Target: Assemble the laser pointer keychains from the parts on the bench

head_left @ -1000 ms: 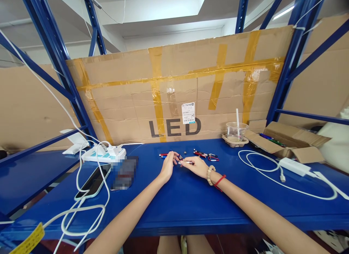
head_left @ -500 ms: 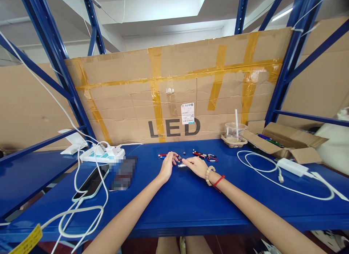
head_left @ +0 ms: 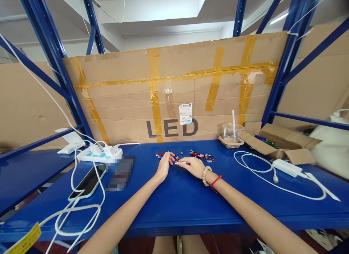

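My left hand [head_left: 165, 166] rests on the blue tabletop with its fingers curled inward; a small dark and red piece [head_left: 176, 158] shows at its fingertips, too small to name. Beside it my right hand [head_left: 193, 167] pinches a slim silver and red tube [head_left: 178, 163], whose silver end points toward the left hand. Behind the left hand lies a red pen-like tube [head_left: 159, 155], partly covered. A tiny metal piece [head_left: 182, 153] sits just beyond both hands. Further right are a red and black tube [head_left: 196, 154] and a red carabiner clip [head_left: 209, 159].
On the left are a white power strip [head_left: 99, 154], a phone [head_left: 88, 181], a blurred dark flat object [head_left: 121, 174] and looping white cables. To the right stand a plastic cup with straw [head_left: 233, 132], an open cardboard box [head_left: 286, 141] and a white adapter [head_left: 287, 168]. Cardboard [head_left: 131, 112] backs the table.
The silver tube has been raised into my right hand's fingertips and shifted nearer my left hand, showing red along its side. The whole view has drifted slightly.
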`<state>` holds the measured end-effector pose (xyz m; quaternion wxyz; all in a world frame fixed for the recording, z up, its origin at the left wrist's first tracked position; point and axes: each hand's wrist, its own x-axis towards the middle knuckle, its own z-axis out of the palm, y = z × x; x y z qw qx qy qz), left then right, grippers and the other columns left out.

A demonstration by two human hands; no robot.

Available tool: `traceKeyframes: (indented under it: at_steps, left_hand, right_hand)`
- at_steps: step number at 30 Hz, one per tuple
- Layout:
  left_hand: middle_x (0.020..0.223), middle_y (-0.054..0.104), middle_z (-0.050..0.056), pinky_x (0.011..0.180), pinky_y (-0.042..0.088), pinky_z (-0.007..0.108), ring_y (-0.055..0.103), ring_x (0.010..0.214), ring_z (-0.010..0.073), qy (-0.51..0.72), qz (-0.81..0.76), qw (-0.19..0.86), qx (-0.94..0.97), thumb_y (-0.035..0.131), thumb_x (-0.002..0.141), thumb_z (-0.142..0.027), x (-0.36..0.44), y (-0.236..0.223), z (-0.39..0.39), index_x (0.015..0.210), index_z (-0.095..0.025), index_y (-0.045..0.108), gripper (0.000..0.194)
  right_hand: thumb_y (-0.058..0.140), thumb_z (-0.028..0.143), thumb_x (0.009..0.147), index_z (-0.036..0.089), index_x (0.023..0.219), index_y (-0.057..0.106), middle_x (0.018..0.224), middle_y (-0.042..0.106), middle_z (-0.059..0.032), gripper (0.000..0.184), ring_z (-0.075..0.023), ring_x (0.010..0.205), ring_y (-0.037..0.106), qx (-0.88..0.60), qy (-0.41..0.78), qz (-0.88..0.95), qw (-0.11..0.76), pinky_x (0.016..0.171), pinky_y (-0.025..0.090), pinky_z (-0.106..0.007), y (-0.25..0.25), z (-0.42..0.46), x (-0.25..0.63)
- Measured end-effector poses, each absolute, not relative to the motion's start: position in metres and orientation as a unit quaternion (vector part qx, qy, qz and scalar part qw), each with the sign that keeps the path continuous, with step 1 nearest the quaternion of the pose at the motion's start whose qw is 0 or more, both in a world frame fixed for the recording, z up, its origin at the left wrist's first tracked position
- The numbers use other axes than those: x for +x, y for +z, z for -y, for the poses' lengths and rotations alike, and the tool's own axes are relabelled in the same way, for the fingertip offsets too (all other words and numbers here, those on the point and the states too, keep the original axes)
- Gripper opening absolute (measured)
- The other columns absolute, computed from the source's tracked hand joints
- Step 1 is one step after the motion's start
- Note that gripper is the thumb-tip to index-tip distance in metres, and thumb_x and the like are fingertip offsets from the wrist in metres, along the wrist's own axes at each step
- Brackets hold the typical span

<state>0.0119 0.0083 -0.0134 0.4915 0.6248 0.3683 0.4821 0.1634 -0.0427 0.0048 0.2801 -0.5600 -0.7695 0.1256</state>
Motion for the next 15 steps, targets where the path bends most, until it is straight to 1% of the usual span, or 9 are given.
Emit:
traceKeyframes:
  at_steps: [4, 6, 9, 12, 15]
  left_hand:
    - [0.066, 0.051, 0.001, 0.051, 0.030, 0.021, 0.043, 0.055, 0.0090, 0.480, -0.371, 0.488, 0.627, 0.031, 0.084, -0.041, 0.012, -0.013, -0.008, 0.078, -0.015, 0.052, 0.034]
    - [0.066, 0.051, 0.001, 0.052, 0.031, 0.021, 0.043, 0.056, 0.0091, 0.481, -0.372, 0.487, 0.627, 0.031, 0.084, -0.040, 0.012, -0.013, -0.007, 0.079, -0.015, 0.052, 0.034]
    - [0.067, 0.051, 0.001, 0.053, 0.031, 0.021, 0.043, 0.056, 0.0094, 0.482, -0.373, 0.486, 0.627, 0.030, 0.084, -0.041, 0.012, -0.012, -0.007, 0.079, -0.015, 0.052, 0.034]
    - [0.067, 0.050, 0.002, 0.053, 0.031, 0.021, 0.043, 0.056, 0.0098, 0.482, -0.374, 0.479, 0.632, 0.029, 0.084, -0.041, 0.013, -0.012, -0.008, 0.079, -0.015, 0.052, 0.035]
    - [0.068, 0.050, 0.002, 0.055, 0.032, 0.022, 0.042, 0.057, 0.0105, 0.474, -0.382, 0.466, 0.642, 0.026, 0.085, -0.038, 0.013, -0.013, -0.008, 0.079, -0.015, 0.051, 0.034]
  right_hand:
    - [0.022, 0.045, 0.089, 0.020, 0.069, 0.061, 0.073, 0.064, -0.0001, 0.051, -0.0131, 0.069, 0.057, -0.597, 0.074, 0.758, 0.253, 0.057, 0.033, -0.022, 0.007, 0.043, 0.162]
    - [0.022, 0.044, 0.090, 0.020, 0.067, 0.059, 0.074, 0.063, -0.0002, 0.050, -0.0125, 0.069, 0.056, -0.600, 0.040, 0.760, 0.245, 0.057, 0.032, -0.022, 0.007, 0.042, 0.163]
    - [0.023, 0.041, 0.090, 0.020, 0.072, 0.060, 0.081, 0.063, -0.0007, 0.046, -0.0125, 0.073, 0.057, -0.611, 0.003, 0.759, 0.226, 0.059, 0.034, -0.022, 0.004, 0.039, 0.167]
    - [0.025, 0.037, 0.091, 0.021, 0.083, 0.061, 0.089, 0.063, -0.0018, 0.040, -0.0136, 0.081, 0.058, -0.630, -0.020, 0.749, 0.205, 0.064, 0.036, -0.022, 0.003, 0.036, 0.172]
    - [0.028, 0.038, 0.090, 0.024, 0.093, 0.061, 0.096, 0.063, -0.0024, 0.036, -0.0149, 0.085, 0.059, -0.652, -0.028, 0.734, 0.188, 0.066, 0.037, -0.022, 0.007, 0.037, 0.177]
